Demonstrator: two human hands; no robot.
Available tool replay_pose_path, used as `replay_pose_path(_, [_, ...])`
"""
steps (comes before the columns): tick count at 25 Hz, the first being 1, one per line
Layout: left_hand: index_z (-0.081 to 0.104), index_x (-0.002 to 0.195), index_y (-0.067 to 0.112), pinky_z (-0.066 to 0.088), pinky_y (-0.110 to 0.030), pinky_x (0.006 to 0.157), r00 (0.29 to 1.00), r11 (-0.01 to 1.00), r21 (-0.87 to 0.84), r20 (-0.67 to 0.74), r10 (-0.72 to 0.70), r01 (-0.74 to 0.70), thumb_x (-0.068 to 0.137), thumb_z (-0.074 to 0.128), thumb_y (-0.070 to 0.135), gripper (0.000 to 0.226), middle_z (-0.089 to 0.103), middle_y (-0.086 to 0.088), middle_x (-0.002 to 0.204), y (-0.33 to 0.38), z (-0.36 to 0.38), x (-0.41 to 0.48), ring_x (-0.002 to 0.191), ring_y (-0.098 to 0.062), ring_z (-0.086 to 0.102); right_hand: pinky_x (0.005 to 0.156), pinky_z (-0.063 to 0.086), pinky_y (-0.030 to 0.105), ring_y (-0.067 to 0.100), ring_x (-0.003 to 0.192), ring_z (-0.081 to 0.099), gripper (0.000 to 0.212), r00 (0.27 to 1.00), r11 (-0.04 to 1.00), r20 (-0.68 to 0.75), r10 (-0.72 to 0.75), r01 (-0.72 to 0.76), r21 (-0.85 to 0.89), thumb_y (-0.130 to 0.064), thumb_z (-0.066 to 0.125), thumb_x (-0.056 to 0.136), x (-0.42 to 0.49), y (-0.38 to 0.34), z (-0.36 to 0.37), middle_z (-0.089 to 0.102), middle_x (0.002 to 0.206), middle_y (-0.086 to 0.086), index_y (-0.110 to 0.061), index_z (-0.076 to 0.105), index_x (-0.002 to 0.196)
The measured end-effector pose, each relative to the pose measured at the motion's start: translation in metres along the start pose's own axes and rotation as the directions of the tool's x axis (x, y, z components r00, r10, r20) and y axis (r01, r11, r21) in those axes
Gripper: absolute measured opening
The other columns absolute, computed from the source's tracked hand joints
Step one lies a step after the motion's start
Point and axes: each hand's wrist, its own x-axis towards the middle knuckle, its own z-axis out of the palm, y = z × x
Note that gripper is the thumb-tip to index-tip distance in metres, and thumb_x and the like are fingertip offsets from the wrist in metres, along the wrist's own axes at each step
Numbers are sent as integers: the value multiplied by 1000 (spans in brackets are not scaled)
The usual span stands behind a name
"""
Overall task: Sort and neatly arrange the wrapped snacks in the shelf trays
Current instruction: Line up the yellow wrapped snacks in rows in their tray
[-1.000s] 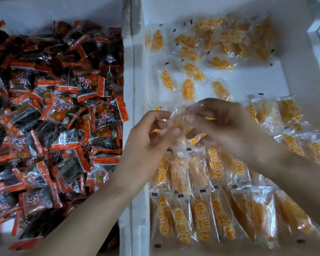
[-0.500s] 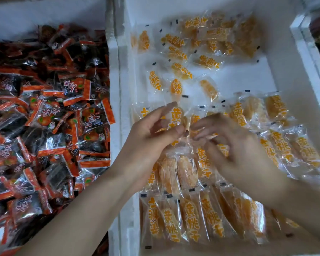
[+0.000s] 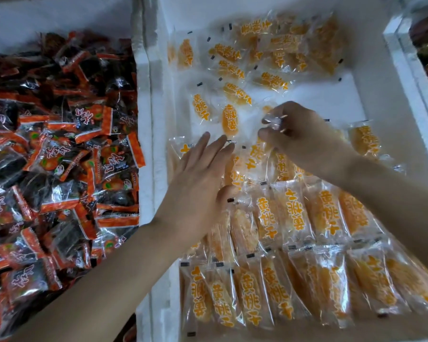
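**Left hand sets one packet down as the right goes for the next**

Head view. Half a second ago the left hand [image 3: 200,186] pinched an orange-printed packet above the white tray [image 3: 143,119]. Now it lies flat on the left end of the unfinished third row [image 3: 282,166], so the packet seems to have been set in place there, though the palm hides it. The right hand [image 3: 307,139], which a second ago met the left over the tray's middle, has gone further in and now pinches the clear wrapper [image 3: 272,121] of a packet just beyond the rows.

As I read it, one placement is finished and the next pick has begun. The two rows [image 3: 294,213] nearest the tray's near edge stand side by side and tidy. The loose packets [image 3: 269,45] are scattered toward the far edge, so this tray looks roughly half arranged.

The left forearm comes in over the tray's left wall from the near left corner. Its fingers [image 3: 215,146] are straight and close together, pointing at the far edge, and the thumb is out to the right, touching the packets. The right forearm enters from the right edge. That hand is curled, with thumb and forefinger nipping the wrapper. I cannot tell whether the packet has left the tray floor.

The neighbouring tray to the left holds an unsorted heap of dark packets [image 3: 59,144] with red-orange ends.
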Motion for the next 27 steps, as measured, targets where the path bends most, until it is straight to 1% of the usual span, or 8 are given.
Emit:
replay_pose_path(3, [49,133,1,32,-43,106,998,989,145,69,8,-18,73,79,21,70,52,-16,136,-9,10,-1,130,-37,44,60,33,1,12,87,54,17,985,980,143,-99,121,-155,-23,59,90,15,4,20,58,104,1,-20,57,106])
replay_pose_path(5, [51,130,0,34,-44,104,998,983,181,55,14,-24,71,80,24,69,55,-16,131,-11,12,-2,125,-36,49,62,35,9,7,91,48,29,965,961,218,-147,191,-200,-22,55,93,18,3,29,55,117,3,-16,54,121])
replay_pose_path(8, [49,132,3,36,-43,103,998,988,153,63,-21,11,75,75,33,69,52,-13,133,-11,12,-1,127,-32,45,82,33,19,16,101,51,40,944,896,267,-194,281,-345,-26,47,97,15,6,33,42,131,3,-19,42,136])
replay_pose_path(13, [41,138,13,32,-35,103,998,997,-35,30,-60,62,81,41,54,70,47,-3,130,-6,-12,18,123,-19,38,90,33,23,21,113,49,38,968,911,6,-251,239,-336,-24,50,95,22,18,17,44,127,5,-15,43,132])
replay_pose_path(15, [48,133,12,36,-38,101,997,993,-88,-14,-76,74,86,44,47,58,50,-7,126,-6,-17,43,121,-25,42,94,33,29,27,118,46,41,985,903,-81,-152,105,-417,-22,51,95,42,26,7,44,130,10,-11,40,133])
replay_pose_path(19, [49,129,8,35,-41,101,960,958,-79,77,-270,276,93,55,32,44,51,-15,127,-13,2,106,121,-32,43,96,34,33,33,121,44,59,999,862,-8,50,-47,-505,-26,64,87,69,39,2,46,130,15,-8,34,134])
replay_pose_path(24, [33,138,9,33,-41,102,905,911,152,134,-403,383,83,67,39,71,49,-11,134,-11,21,137,127,-31,42,83,40,32,32,113,51,44,989,892,-143,-31,-37,-450,-11,53,89,76,41,3,57,122,13,-11,36,130])
replay_pose_path(27, [36,136,9,34,-39,103,869,887,112,182,-461,447,85,69,30,64,48,-11,137,-7,22,146,128,-33,42,84,39,32,32,111,52,39,981,932,-170,-93,26,-361,-10,51,92,70,37,-5,58,119,14,-8,39,129])
